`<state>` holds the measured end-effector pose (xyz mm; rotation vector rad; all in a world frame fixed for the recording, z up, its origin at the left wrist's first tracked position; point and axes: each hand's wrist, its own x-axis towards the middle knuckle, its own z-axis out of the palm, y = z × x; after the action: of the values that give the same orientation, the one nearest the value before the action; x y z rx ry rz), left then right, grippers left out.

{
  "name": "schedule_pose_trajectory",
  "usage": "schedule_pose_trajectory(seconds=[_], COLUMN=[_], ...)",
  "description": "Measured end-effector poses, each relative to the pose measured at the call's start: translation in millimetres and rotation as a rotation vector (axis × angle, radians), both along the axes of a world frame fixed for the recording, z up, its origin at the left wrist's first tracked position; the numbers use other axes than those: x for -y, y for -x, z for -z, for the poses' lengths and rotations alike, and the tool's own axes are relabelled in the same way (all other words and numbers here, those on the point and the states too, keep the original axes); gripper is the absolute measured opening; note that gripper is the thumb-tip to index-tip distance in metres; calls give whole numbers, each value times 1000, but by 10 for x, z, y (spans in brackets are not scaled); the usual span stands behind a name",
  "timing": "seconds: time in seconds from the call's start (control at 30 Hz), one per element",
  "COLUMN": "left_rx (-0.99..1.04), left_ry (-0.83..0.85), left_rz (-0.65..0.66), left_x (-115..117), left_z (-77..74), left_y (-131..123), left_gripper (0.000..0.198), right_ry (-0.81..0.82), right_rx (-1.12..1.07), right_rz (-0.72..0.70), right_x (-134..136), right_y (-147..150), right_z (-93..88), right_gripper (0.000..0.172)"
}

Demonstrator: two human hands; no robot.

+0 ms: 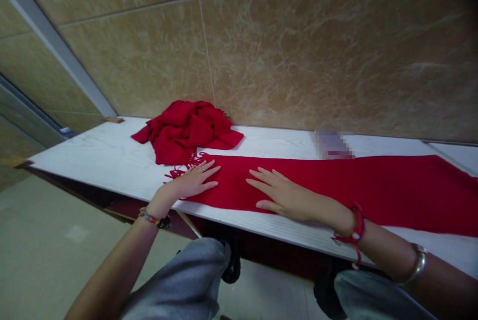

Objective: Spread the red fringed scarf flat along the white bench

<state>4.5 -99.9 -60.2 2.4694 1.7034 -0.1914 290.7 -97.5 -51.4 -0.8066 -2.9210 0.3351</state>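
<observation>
A long red scarf (403, 190) lies spread lengthwise on the white table, its right end running past the edge of the view. Flat on its fringed left end rests my left hand (197, 179), fingers stretched out. My right hand (282, 191) also lies palm down on the cloth, further right, with the fingers spread. Neither hand grips anything. Behind my left hand sits a crumpled heap of red fringed cloth (190, 128), close to the scarf's fringe.
The white table (97, 153) stands along a brown marbled wall (284, 61). A blurred-out rectangular item (332, 143) lies by the wall, at the scarf's back edge. My knees are below the table's front edge. Tiled floor shows at lower left.
</observation>
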Motion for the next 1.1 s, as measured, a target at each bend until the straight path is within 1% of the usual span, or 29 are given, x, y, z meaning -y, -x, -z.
schedule_pose_trajectory(seconds=[0.07, 0.13, 0.23, 0.3, 0.4, 0.53, 0.63, 0.7, 0.83, 0.9, 1.0, 1.1], left_rx=[-20, -19, 29, 53, 41, 35, 92, 147, 217, 219, 173, 155], left_ry=[-2, -25, 6, 44, 26, -10, 12, 15, -46, -10, 78, 75], left_rz=[-14, -2, 72, 124, 152, 131, 107, 83, 26, 59, 138, 149], left_x=[66, 158, 307, 369, 379, 317, 284, 273, 279, 298, 329, 336], left_z=[-89, -197, -340, -385, -377, -341, -349, -361, -375, -379, -387, -395], left_y=[78, 110, 53, -18, -85, -49, 22, 62, 78, 57, 23, 21], left_gripper=[51, 44, 30, 24, 13, 20, 24, 24, 21, 16, 21, 16], right_ry=[21, 43, 47, 44, 40, 32, 31, 33, 28, 24, 14, -11], right_rx=[8, 3, -30, -56, -78, -59, -57, -71, -80, -88, -102, -113], right_rz=[-55, -91, -110, -123, -130, -129, -134, -130, -126, -128, -138, -125], right_x=[13, 24, 17, -1, -26, -29, -21, -18, -23, -27, -23, -8], right_y=[149, 240, 276, 263, 248, 258, 264, 263, 254, 251, 253, 268], right_z=[40, 108, 210, 251, 271, 262, 260, 263, 279, 287, 290, 277], right_gripper=[56, 54, 51, 50, 50, 50, 50, 50, 49, 49, 49, 47])
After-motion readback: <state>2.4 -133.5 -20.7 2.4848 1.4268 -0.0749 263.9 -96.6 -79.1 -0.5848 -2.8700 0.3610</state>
